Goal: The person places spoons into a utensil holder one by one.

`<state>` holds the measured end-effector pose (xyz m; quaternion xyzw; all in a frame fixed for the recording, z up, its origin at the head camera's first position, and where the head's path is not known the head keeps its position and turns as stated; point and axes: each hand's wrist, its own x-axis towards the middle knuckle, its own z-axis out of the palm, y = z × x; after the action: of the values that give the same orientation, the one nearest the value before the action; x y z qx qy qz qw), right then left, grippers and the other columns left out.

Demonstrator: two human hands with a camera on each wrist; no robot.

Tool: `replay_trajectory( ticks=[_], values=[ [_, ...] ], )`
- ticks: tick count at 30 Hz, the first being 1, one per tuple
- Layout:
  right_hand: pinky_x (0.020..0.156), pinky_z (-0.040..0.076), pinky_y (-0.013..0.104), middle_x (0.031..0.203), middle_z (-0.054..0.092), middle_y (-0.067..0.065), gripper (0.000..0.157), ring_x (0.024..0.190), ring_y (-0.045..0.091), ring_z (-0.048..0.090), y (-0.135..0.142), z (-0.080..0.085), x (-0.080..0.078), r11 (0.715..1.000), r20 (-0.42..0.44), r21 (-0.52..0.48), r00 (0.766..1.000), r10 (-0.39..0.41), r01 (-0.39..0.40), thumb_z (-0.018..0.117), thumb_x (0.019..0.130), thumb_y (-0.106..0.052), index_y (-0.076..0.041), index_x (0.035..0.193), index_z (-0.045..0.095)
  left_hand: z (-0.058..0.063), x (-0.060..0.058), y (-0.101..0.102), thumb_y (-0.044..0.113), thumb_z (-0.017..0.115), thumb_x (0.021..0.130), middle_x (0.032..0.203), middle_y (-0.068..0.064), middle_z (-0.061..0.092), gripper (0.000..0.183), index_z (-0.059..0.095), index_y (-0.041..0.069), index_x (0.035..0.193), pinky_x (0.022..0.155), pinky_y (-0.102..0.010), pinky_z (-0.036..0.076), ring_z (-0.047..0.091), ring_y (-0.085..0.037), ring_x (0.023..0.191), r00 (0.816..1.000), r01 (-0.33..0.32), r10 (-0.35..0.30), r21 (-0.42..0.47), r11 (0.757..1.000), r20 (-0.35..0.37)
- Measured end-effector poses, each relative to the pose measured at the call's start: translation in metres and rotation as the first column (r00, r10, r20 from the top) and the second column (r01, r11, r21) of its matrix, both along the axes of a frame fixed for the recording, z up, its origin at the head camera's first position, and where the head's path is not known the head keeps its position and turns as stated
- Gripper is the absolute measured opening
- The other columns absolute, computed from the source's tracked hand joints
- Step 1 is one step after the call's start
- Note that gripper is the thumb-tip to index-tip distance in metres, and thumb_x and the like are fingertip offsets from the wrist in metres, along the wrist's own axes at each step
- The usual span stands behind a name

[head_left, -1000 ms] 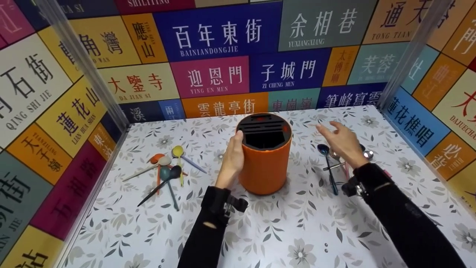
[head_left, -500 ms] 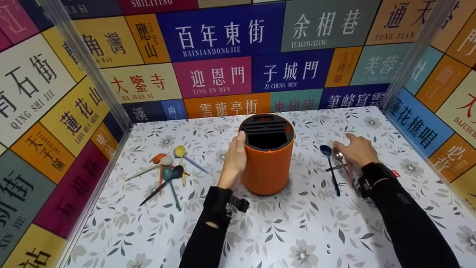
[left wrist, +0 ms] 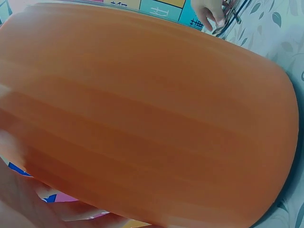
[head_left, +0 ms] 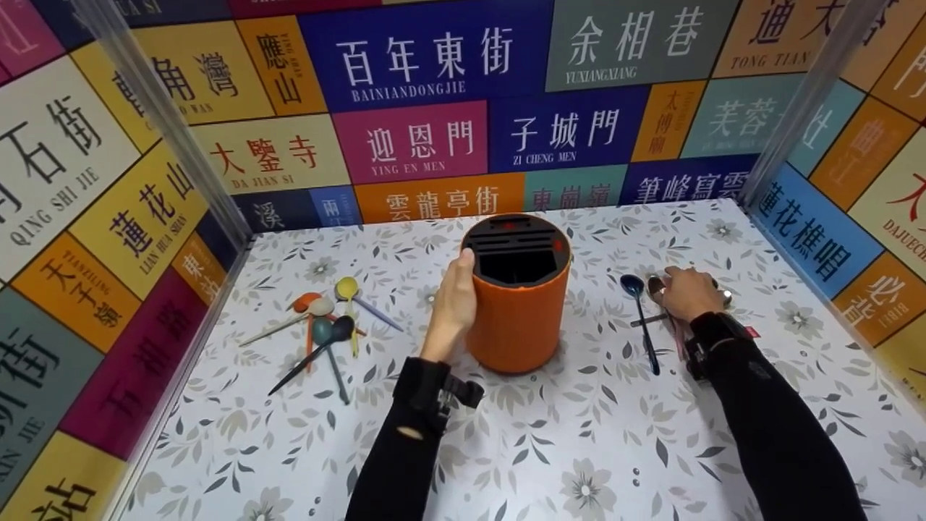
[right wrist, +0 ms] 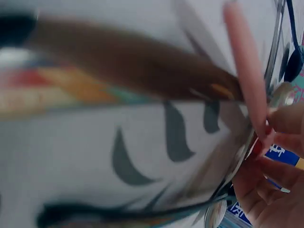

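The fingers and thumb of the left hand hold an orange container round its left side, spread to its curve. Those of the right hand bend down over metal spoons at the right; whether they pinch one I cannot tell, though in the right wrist view the fingertips lie close to a pink handle.

Walls of flat printed blocks rise at the far side, left and right, in navy, magenta, orange, yellow and teal, lettered with Chinese characters and romanised names. The surface is white, printed with grey leaves and flowers. Black sleeves reach in from the near side.

The container stands upright on the surface, toward the far edge: a cylinder with a rounded foot, topped by a black insert with narrow parallel slots on its far part and a large angular opening on its near part.

To the left, slender spoons overlap in a loose fan: a black spoon with a tapering handle, a teal spoon, a yellow spoon, a cream spoon and an orange spoon. To the right, a glossy dark blue spoon lies just beside the hand; a shiny, rosy bowl shows left of its fingers.
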<state>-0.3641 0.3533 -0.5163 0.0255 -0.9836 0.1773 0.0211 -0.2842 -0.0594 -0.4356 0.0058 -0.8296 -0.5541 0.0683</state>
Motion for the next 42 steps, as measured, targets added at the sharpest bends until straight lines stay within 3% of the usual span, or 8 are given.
replay_trajectory(
  ticks=[8,14,17,21,24,34,37,42],
  values=[
    [0.096,0.047,0.066,0.117,0.064,0.038,0.035,0.112,0.059,0.057,-0.007,0.000,0.003,0.975,-0.058,-0.205,0.994,-0.098,0.084,0.050,0.096,-0.010,0.014,0.118,0.063,-0.002,0.000,0.001,0.059,0.021,0.110,0.156,-0.015,0.051,0.074,0.049,0.007,0.155,0.118,-0.050,0.035,0.046,-0.036,0.144,1.000,0.013,-0.013,-0.008,1.000,0.004],
    [0.089,0.052,0.047,0.113,0.068,0.030,0.038,0.104,0.044,0.064,-0.015,0.002,0.007,0.896,0.022,-0.374,0.968,-0.251,0.241,0.046,0.099,-0.016,0.009,0.120,0.064,-0.004,0.000,0.002,0.058,0.021,0.110,0.155,-0.013,0.052,0.073,0.051,0.008,0.153,0.118,-0.049,0.036,0.048,-0.035,0.143,1.000,0.014,-0.014,-0.017,1.000,-0.010],
    [0.072,0.056,0.032,0.091,0.069,0.017,0.035,0.080,0.025,0.068,-0.021,0.005,0.007,0.774,0.150,-0.536,0.941,-0.304,0.336,0.049,0.097,-0.015,0.006,0.123,0.061,-0.005,0.000,0.001,0.058,0.022,0.110,0.154,-0.013,0.053,0.072,0.052,0.008,0.153,0.118,-0.049,0.036,0.048,-0.035,0.143,1.000,0.014,-0.015,-0.019,1.000,-0.015],
    [0.051,0.050,0.023,0.072,0.058,-0.001,0.024,0.057,0.010,0.056,-0.031,0.012,0.008,0.526,0.304,-0.747,0.913,-0.273,0.406,0.054,0.096,-0.009,-0.002,0.118,0.055,-0.005,0.000,0.000,0.059,0.021,0.110,0.155,-0.013,0.052,0.073,0.051,0.008,0.154,0.118,-0.049,0.036,0.047,-0.035,0.143,1.000,0.016,-0.016,-0.010,1.000,-0.011],
    [0.047,0.039,0.021,0.070,0.055,-0.005,0.019,0.055,0.006,0.048,-0.038,0.015,0.011,0.425,0.325,-0.819,0.922,-0.210,0.385,0.061,0.098,-0.010,-0.006,0.114,0.051,-0.005,0.000,0.000,0.058,0.021,0.110,0.154,-0.013,0.053,0.073,0.051,0.008,0.153,0.118,-0.049,0.036,0.048,-0.034,0.142,0.999,0.020,-0.020,-0.007,1.000,-0.024],
    [0.044,0.030,0.024,0.052,0.035,-0.013,0.032,0.044,0.004,0.032,-0.062,0.022,0.031,0.548,0.187,-0.806,0.974,-0.128,0.226,0.076,0.096,-0.027,-0.011,0.084,0.051,-0.003,0.000,-0.001,0.059,0.022,0.110,0.155,-0.014,0.052,0.073,0.051,0.008,0.154,0.119,-0.049,0.035,0.047,-0.035,0.143,1.000,0.015,-0.015,0.003,1.000,-0.022],
    [0.043,0.027,0.023,0.051,0.033,-0.013,0.038,0.042,0.004,0.028,-0.072,0.029,0.041,0.537,0.185,-0.821,0.981,-0.065,0.191,0.072,0.099,-0.028,-0.016,0.072,0.047,-0.002,0.001,-0.001,0.058,0.022,0.110,0.155,-0.013,0.053,0.072,0.052,0.008,0.153,0.118,-0.049,0.036,0.048,-0.034,0.142,1.000,0.011,-0.011,-0.001,1.000,-0.026],
    [0.042,0.021,0.021,0.050,0.030,-0.012,0.050,0.041,0.003,0.022,-0.091,0.043,0.057,0.459,0.189,-0.877,0.980,0.064,0.139,0.062,0.104,-0.022,-0.019,0.062,0.036,-0.002,0.002,-0.002,0.058,0.022,0.110,0.154,-0.013,0.053,0.072,0.052,0.008,0.152,0.117,-0.049,0.037,0.049,-0.034,0.142,0.999,0.013,-0.013,0.007,1.000,-0.031]
  ],
)
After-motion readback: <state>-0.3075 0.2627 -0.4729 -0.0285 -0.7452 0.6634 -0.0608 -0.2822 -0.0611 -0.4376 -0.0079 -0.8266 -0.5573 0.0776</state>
